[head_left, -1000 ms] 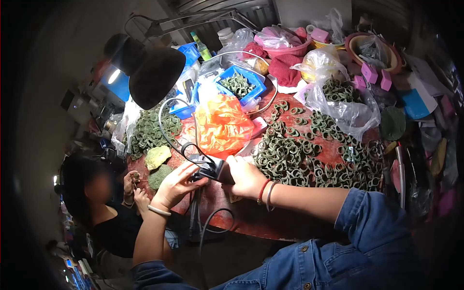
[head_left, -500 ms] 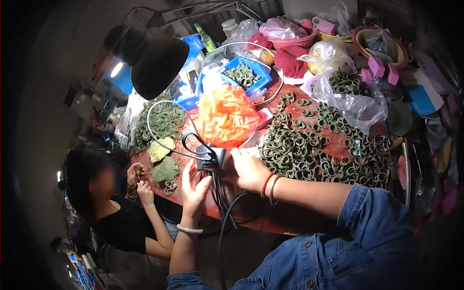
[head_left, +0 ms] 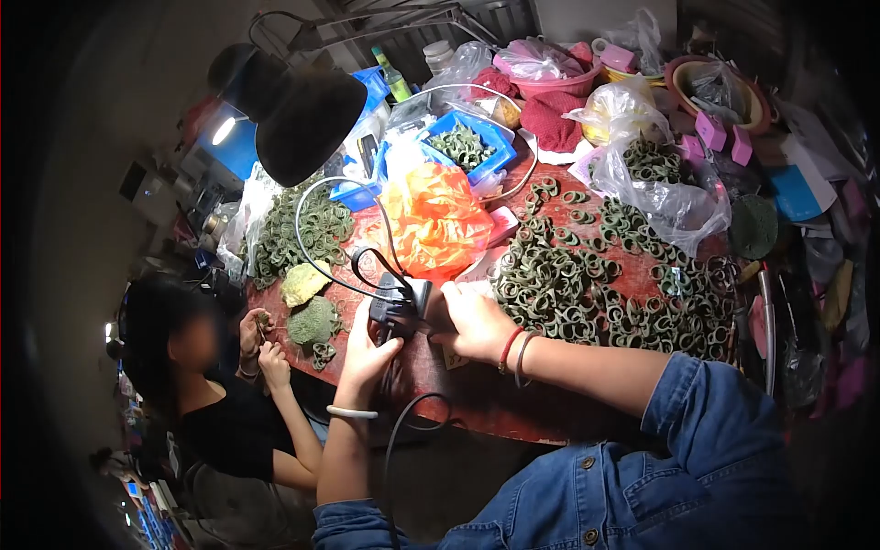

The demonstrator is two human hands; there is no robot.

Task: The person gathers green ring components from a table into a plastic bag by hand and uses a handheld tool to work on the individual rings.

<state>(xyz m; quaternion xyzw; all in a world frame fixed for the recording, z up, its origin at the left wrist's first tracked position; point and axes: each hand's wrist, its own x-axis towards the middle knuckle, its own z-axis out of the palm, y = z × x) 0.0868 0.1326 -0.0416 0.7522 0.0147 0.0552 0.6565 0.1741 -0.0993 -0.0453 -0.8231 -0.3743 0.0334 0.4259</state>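
While the left hand (head_left: 369,356) grasps the lower left side of the black box (head_left: 418,295), the right hand (head_left: 477,323) is close at its other side; I cannot tell if these fingers press on it. The box is held above the near part of the red table (head_left: 422,371). Probably it is light, hard and stiff, and its smooth walls could slip a little. The cables (head_left: 355,266) look bendable and may pull it to turn. The better hold seems to be on its 2 sides, away from the plugs. The orange bag (head_left: 435,220) lies just beyond, and green rings (head_left: 568,302) spread to the right. Red surface shows between box and near edge, where 1 cable hangs down.
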